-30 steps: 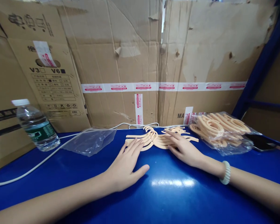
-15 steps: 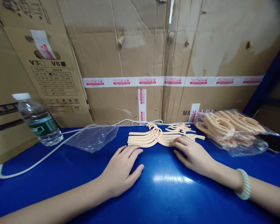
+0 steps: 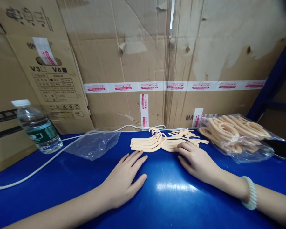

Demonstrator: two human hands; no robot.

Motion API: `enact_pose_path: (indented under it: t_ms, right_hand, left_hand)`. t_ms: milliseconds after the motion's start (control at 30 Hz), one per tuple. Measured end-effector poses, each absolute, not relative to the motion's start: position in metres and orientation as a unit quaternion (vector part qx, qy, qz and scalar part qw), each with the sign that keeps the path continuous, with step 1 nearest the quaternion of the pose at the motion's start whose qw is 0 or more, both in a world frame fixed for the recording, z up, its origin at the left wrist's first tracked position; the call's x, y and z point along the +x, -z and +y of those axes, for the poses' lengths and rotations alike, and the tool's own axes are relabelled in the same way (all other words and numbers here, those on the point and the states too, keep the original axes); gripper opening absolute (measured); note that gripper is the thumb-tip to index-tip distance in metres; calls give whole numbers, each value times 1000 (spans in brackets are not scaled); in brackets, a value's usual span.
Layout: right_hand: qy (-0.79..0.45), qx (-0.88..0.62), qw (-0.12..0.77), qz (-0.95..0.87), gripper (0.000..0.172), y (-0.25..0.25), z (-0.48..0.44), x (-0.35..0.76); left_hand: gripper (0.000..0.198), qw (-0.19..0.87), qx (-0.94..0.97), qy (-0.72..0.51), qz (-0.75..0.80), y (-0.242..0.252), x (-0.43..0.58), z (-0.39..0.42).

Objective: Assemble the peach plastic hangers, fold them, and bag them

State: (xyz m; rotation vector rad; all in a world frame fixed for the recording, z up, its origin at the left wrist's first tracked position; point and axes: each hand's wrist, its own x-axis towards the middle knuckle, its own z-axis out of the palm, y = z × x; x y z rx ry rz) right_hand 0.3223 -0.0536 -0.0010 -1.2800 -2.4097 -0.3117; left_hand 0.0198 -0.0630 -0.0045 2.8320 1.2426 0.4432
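Observation:
A small stack of peach plastic hangers [image 3: 154,142] lies on the blue table [image 3: 171,197] near its back edge. My left hand [image 3: 125,179] rests flat on the table with fingers stretched out, just short of the stack and holding nothing. My right hand [image 3: 196,160] also lies flat and open, its fingertips touching the near right edge of the hangers. A white bead bracelet [image 3: 250,197] sits on my right wrist.
An empty clear plastic bag [image 3: 92,144] lies left of the hangers. A clear bag full of peach hangers [image 3: 235,135] sits at the right, a dark phone [image 3: 280,149] beside it. A water bottle [image 3: 37,127] and white cable [image 3: 33,167] are at the left. Cardboard boxes [image 3: 138,63] wall the back.
Both hands have slid back toward me off the hanger stack. The left hand now lies clear of it; the right keeps only fingertips at its edge.

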Motion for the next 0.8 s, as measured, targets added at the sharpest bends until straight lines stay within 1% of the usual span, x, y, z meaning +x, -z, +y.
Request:
enact_pose_path:
  t_ms: [200, 367, 500, 567, 700, 800]
  right_hand:
    - [95, -454, 227, -856, 26, 3, -51, 323]
    - [91, -466, 264, -840, 22, 3, -39, 331]
    - [108, -503, 270, -814, 22, -5, -19, 354]
    - [114, -524, 261, -803, 26, -10, -10, 370]
    - [104, -535, 212, -811, 36, -15, 0, 393]
    - [87, -522, 177, -830, 38, -13, 2, 398]
  left_hand:
    - [46, -13, 915, -149, 374, -2, 22, -67]
    - [42, 9, 934, -160, 320, -2, 21, -66]
    - [41, 19, 943, -170, 284, 1, 21, -64]
    - [42, 23, 946, -168, 275, 1, 21, -64]
    - [42, 29, 949, -163, 268, -1, 22, -65]
    - [43, 30, 950, -157, 267, -4, 23, -66]
